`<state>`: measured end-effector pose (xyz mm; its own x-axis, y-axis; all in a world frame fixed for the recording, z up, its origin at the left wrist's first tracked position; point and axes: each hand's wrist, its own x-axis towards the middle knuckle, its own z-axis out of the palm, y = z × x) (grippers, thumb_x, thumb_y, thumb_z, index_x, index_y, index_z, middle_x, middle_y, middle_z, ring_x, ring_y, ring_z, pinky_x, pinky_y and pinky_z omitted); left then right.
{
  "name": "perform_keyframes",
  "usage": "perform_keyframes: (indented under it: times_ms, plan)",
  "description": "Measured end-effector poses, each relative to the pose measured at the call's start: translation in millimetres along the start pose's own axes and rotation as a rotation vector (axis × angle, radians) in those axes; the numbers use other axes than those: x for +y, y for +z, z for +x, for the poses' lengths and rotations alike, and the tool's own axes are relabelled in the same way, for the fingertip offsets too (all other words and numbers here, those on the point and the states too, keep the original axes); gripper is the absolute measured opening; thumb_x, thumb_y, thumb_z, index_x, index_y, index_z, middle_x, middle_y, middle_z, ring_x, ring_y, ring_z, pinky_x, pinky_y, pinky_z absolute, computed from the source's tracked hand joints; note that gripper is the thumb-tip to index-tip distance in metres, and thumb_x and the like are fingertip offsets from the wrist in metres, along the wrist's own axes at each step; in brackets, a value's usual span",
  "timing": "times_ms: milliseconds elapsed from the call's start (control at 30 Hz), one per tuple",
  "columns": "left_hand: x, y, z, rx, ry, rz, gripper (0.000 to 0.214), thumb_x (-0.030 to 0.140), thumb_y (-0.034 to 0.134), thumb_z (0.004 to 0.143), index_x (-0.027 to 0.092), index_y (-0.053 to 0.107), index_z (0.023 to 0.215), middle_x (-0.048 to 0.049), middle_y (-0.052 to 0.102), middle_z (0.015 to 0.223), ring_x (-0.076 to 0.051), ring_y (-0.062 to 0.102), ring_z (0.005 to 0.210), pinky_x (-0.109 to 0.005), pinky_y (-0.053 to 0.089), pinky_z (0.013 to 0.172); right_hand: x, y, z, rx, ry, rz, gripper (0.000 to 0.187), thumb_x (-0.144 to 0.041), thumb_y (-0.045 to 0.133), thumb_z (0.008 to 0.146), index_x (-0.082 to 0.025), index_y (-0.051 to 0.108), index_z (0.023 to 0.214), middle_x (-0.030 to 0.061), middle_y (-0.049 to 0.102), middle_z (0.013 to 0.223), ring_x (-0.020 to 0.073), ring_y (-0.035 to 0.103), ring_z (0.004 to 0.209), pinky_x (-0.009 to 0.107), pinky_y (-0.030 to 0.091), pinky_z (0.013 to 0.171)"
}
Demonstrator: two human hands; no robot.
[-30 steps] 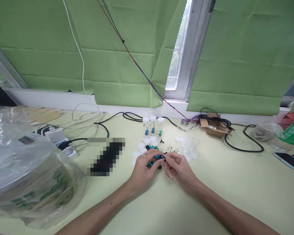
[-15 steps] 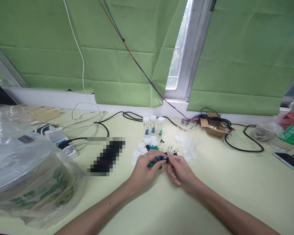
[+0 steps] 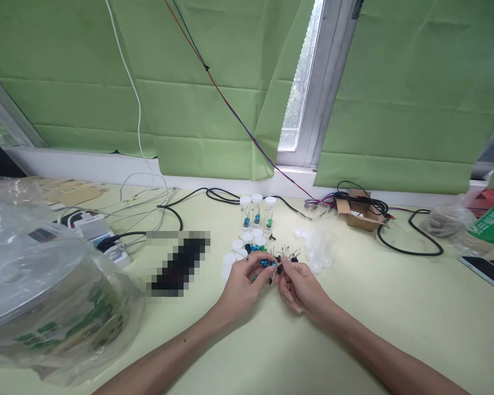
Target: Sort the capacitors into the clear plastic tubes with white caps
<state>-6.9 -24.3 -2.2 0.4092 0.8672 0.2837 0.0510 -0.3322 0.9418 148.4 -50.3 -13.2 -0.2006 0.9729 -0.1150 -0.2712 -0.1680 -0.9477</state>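
Note:
My left hand (image 3: 242, 286) and my right hand (image 3: 299, 285) meet fingertip to fingertip over a small pile of blue, green and black electronic parts (image 3: 260, 252) with thin wire legs. Both hands are pinched. My right hand's fingertips hold a small black part (image 3: 279, 269). My left hand's fingers close on small blue parts (image 3: 264, 263). Three clear vials with white caps (image 3: 257, 212) stand upright just behind the pile, each with a coloured part inside. Loose white caps (image 3: 232, 258) lie left of the pile.
A large clear plastic bag (image 3: 41, 291) covers the left of the pale table. A power strip and cables (image 3: 107, 241) lie behind it, with a pixelated dark object (image 3: 177, 263) beside. Crumpled clear plastic (image 3: 319, 244), a cardboard box with black cables (image 3: 360, 214) and a tablet (image 3: 488, 271) are to the right.
Both hands have lifted slightly and drawn a little toward the vials, still pinched together. The small black part now shows between my right hand's fingertips.

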Motion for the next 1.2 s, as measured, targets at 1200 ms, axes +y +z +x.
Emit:
perform_keyframes:
  times_ms: [1200]
  plan:
    - [5, -3.0, 6, -0.022, -0.13, -0.136, 0.02, 0.035, 0.063, 0.086, 0.017, 0.063, 0.093, 0.0018, 0.056, 0.066, -0.011, 0.051, 0.06, -0.025, 0.042, 0.063, 7, -2, -7, 0.194, -0.551, -0.604, 0.021, -0.034, 0.049, 0.096, -0.018, 0.057, 0.084, -0.0035, 0.055, 0.059, 0.0098, 0.053, 0.044, 0.022, 0.043, 0.046]
